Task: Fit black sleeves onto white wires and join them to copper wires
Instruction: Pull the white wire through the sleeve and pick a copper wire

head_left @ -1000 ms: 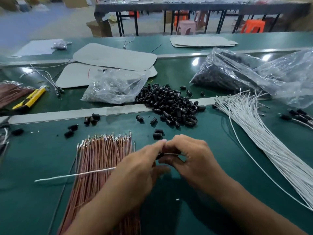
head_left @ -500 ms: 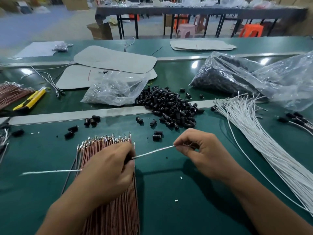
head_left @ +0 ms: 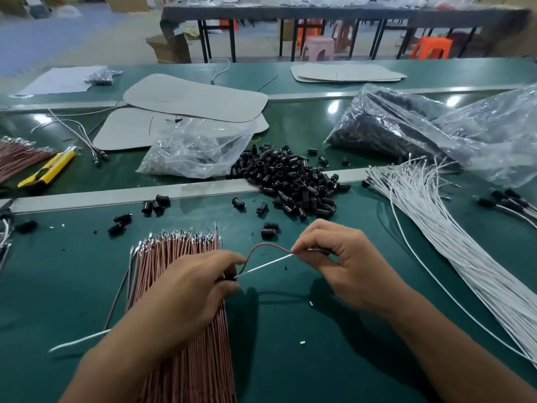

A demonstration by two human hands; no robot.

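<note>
- Head view looks down on a green tabletop (head_left: 290,359) with both bare hands working near its middle.
- The left grip (head_left: 186,289) is clenched, with thumb and fingers pinching a single white wire (head_left: 261,266). A dark piece shows at its fingertips where that wire comes out, too hidden to tell more.
- The white wire slants up and right from the left grip to the right grip. Its other end trails out to the near left and lies on the tabletop.
- The right grip (head_left: 343,263) is curled, its thumb and forefinger pinching a copper wire (head_left: 263,244) at the spot where the white wire's end meets it.
- The copper wire arches up between the two hands and comes down again at the left fingertips.
- Under the left grip lies the copper-wire bundle (head_left: 180,248), running from the near edge to bare metal tips at its far end.
- Just beyond the hands, the pile of black sleeves (head_left: 290,181) spreads across a metal strip (head_left: 101,199) that divides the tabletop. A few loose sleeves (head_left: 268,229) lie between the pile and the hands.
- At the right, the white-wire bundle (head_left: 436,228) fans from the far middle down toward the near right corner.
- Beside it, at the right edge, lie a few white wires with black sleeves fitted (head_left: 505,202).
- Farther back are a clear plastic bag (head_left: 197,152) and a larger bag of dark parts (head_left: 406,126).
- A yellow utility knife (head_left: 46,173) lies at the far left, beside a second copper bundle (head_left: 20,155).
</note>
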